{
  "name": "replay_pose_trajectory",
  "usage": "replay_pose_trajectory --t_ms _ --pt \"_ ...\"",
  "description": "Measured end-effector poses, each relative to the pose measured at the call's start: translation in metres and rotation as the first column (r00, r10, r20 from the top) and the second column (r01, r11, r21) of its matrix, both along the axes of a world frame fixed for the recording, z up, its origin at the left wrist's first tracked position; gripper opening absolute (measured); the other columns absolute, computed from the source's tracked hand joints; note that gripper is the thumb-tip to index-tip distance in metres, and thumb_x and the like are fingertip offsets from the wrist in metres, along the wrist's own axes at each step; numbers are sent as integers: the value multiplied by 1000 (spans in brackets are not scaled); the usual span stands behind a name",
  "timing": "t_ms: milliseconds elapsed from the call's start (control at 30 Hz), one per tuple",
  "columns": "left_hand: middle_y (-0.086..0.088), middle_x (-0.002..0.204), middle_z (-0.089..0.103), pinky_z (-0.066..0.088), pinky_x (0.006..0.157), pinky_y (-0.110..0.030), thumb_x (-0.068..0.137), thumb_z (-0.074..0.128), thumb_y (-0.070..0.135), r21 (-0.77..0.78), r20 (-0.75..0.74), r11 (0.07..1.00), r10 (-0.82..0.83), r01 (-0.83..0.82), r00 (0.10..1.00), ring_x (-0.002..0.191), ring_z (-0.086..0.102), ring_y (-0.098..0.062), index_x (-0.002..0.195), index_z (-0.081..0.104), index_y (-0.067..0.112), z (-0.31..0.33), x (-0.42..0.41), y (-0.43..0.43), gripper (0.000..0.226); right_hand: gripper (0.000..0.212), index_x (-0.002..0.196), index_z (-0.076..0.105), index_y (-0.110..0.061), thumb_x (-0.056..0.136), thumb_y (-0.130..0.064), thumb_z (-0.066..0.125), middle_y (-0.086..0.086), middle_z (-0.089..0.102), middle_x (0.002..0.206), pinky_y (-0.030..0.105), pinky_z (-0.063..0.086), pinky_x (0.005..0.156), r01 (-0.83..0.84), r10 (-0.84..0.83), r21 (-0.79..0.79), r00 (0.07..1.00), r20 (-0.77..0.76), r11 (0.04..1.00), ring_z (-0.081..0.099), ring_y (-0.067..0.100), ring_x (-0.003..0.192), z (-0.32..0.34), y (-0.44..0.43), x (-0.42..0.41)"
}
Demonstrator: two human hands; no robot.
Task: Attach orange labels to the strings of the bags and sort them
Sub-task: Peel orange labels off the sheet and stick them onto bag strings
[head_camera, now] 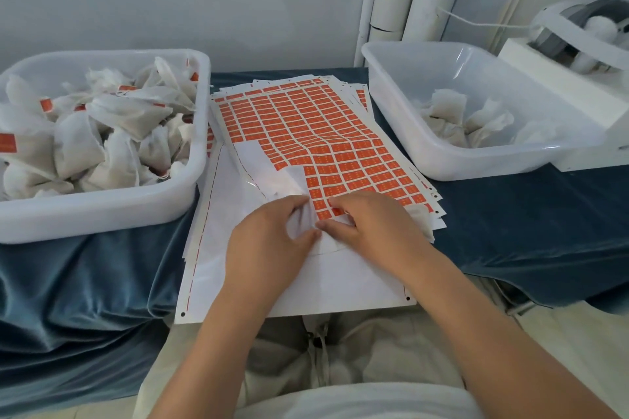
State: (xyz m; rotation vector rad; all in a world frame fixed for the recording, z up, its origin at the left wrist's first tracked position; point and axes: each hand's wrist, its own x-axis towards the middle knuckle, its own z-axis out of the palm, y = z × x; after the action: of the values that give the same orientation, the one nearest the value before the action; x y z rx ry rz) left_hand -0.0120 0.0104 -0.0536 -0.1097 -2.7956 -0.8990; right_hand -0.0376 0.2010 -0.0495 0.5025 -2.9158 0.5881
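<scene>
centre frame | left hand point(272, 238) pinches white bag point(300, 222), touching right hand point(371, 228) | right hand curled, fingertip on orange labels point(340, 176) of label sheet point(306, 279); grip unclear

Flat sheets point(306, 132) lie between the left tub point(102, 214) and right tub point(476, 168), whose walls hem both sides; open tabletop point(510, 231) lies near right.

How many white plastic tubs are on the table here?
2. One tub sits left of the label sheets, heaped with bags; the other tub sits right of them, holding only a few. The frame edges could hide more.
</scene>
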Motion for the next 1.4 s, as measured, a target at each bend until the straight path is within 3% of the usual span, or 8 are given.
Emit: replay_pose_trajectory --t_ms 267,433,567,800,900,1000,1200,1400 --pt "29 122 69 57 89 -22 95 76 28 757 162 632 65 -166 985 108 64 13 130 67 44 -2 3 7 40 31 117 73 -35 103 -56 54 -21 72 103 6 37 71 32 -44 -169 997 -71 985 59 -8 80 -8 -1 2" --pt "32 135 60 41 86 1 99 72 25 680 50 723 118 -121 992 111 52 28 115 76 37 -4 5 10 21 71 139 56 -43 82 -86 58 -31 63 124 6 43 81 19 -25 -157 999 -36 987 59 -15 96 -5 0 3" --pt "24 130 67 53 95 -22 98 72 20 804 54 579 157 -136 986 113 65 10 111 72 36 -2 7 14 20 98 155 40 -38 75 -92 57 -15 59 146 22 38 95 -38 38 9 999 -33 999 59 9 125 -6 1 5" --pt "18 154 43 39 109 -23 94 77 40 910 143 342 268 -233 953 135 44 7 147 46 41 10 16 17 61 45 148 58 -20 105 -29 59 0 73 127 29 51 94 -9 -11 -144 991 -137 990 69 21 108 -7 -1 9" --pt "14 145 54 43 100 -11 96 65 62 868 116 477 74 -137 991 118 55 20 154 48 20 13 12 12 74 42 147 59 -22 105 -28 55 -2 74 119 25 51 88 38 -90 -254 976 -196 966 69 16 100 -5 -2 11" --pt "6 136 72 47 109 -38 85 70 72 957 150 285 -311 -58 938 126 67 -10 130 73 35 14 16 22 59 47 147 57 -22 102 -32 50 -1 74 114 27 50 82 -5 -44 -204 971 -233 979 68 19 97 -5 -8 13" --pt "-3 108 82 64 72 -29 96 76 23 943 326 73 -22 -323 945 97 80 -20 120 72 13 4 15 32 27 57 133 70 -19 93 -58 59 -14 76 111 22 56 81 -171 95 -310 964 -248 935 69 4 95 -1 -17 24" --pt "4 108 82 64 78 -31 94 76 34 940 199 289 -31 -182 980 100 79 -16 107 83 33 6 20 26 15 27 115 80 -27 97 -44 71 -32 65 82 7 46 70 -1 -58 -596 995 -80 803 63 -12 79 17 -12 18"
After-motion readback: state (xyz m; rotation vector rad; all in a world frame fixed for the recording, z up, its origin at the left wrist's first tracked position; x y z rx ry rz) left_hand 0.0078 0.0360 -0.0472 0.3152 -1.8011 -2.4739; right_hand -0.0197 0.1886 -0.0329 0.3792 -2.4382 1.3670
